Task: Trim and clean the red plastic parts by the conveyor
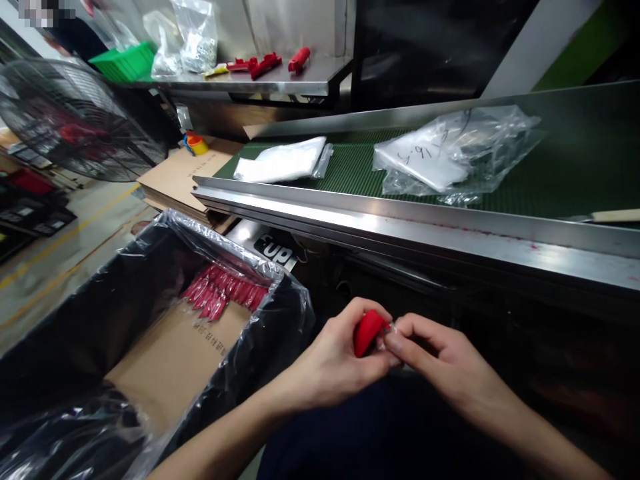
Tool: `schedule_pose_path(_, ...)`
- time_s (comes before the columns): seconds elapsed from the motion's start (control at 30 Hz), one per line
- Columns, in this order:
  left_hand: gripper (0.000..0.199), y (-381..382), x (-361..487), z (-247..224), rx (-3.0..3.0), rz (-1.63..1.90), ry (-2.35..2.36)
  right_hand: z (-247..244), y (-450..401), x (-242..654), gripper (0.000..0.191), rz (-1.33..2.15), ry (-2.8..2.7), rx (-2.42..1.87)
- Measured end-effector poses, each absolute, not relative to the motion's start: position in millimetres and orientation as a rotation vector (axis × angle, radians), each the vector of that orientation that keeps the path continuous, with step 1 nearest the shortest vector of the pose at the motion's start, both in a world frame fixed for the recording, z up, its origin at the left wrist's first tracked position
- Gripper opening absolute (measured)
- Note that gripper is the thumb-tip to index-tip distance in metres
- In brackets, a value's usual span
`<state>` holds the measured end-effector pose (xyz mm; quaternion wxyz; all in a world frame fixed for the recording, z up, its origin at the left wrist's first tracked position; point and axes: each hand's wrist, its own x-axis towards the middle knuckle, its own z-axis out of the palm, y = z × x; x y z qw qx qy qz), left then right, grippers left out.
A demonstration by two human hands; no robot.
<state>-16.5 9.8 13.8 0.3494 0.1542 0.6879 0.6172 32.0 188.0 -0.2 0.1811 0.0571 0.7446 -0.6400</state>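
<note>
My left hand (336, 360) grips a small red plastic part (368, 331) low in the middle of the view, over my lap. My right hand (434, 353) meets it from the right, fingertips pinching a bit of clear film at the part's edge. To the left stands a cardboard box (175, 360) lined with a clear plastic bag (280, 313). A row of several red bagged parts (225, 291) lies at the box's far end.
A green conveyor belt (575, 173) with steel rails runs across ahead, carrying a white bag stack (283, 161) and crumpled clear bags (450, 157). A steel shelf (280, 80) behind holds red parts and bags. A floor fan (75, 120) stands at the left.
</note>
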Motion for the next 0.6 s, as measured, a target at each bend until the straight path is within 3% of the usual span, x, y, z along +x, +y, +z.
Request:
schedule_pose_path(0.27,0.023,18,-28,-13,0.279,1.710,2.047,-10,201,33,0.033,-1.140,2.695,0.061)
schedule_pose_path(0.43,0.056,17,-16,-17,0.580,1.488,2.331,-1,198,26,0.029,-1.292,2.830,-0.008)
schedule_pose_path(0.53,0.068,17,-10,-17,0.736,1.364,2.352,10,193,26,0.018,-1.402,2.737,-0.318)
schedule_pose_path(0.6,0.074,15,-14,-20,0.703,1.328,2.402,13,195,29,0.016,-1.399,2.854,-0.276)
